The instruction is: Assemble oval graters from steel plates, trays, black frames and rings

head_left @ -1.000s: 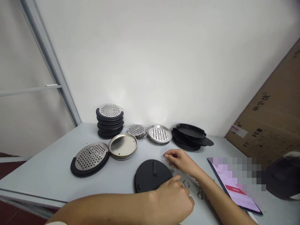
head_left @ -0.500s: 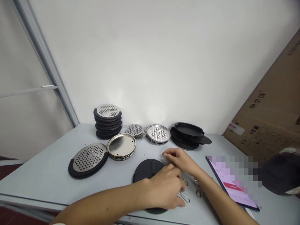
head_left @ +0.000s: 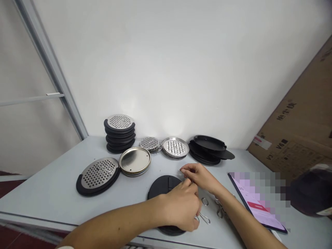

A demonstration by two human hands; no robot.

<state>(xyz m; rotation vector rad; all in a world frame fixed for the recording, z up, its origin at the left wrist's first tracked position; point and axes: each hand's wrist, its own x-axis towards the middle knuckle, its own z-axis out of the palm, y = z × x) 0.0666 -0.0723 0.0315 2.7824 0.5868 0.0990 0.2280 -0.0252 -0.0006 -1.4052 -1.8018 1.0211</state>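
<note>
A round black disc (head_left: 159, 186) with a raised bar lies near the table's front edge. My left hand (head_left: 183, 207) is over its right side, fingers curled, and hides what they grip, if anything. Just beyond, my right hand (head_left: 199, 174) holds its thumb and fingertips together in a pinch. Whatever is between them is too small or hidden to make out. By my left hand lie a small metal ring (head_left: 204, 201) and a bent wire piece (head_left: 204, 218). More wire pieces (head_left: 219, 208) lie beside my right forearm.
Behind stand a stack of black-rimmed grater discs (head_left: 120, 133), metal grater plates (head_left: 175, 147) and black trays (head_left: 207, 148). Round metal lids (head_left: 135, 160) and a single grater disc (head_left: 98, 174) are at left. A tablet (head_left: 255, 204) and a cardboard box (head_left: 293, 131) are at right.
My left hand has shifted slightly left, with its fingers drawn in, and more of the metal ring shows. My right hand has hardly moved.
</note>
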